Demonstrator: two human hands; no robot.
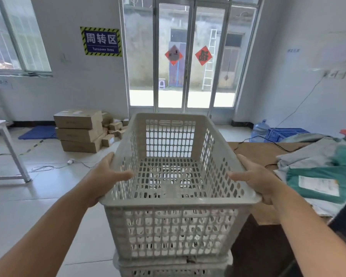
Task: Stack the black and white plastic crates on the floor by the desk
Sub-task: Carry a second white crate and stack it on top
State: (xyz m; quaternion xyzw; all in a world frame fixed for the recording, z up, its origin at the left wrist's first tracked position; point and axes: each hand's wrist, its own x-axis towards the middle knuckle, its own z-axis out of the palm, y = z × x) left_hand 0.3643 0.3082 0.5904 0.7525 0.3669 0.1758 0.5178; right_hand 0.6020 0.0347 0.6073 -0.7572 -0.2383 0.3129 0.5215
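Left hand (pixel 106 174) | right hand (pixel 256 176) | both clasped around white crate (pixel 178 196) rim

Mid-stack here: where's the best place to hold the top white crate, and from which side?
Hold the top white crate by the flared rim on its two long sides, one hand from each side, as the left hand and right hand do now. The rim juts out over the tapered perforated walls, so thumbs hook over it and fingers fit under. It sits on another white crate.
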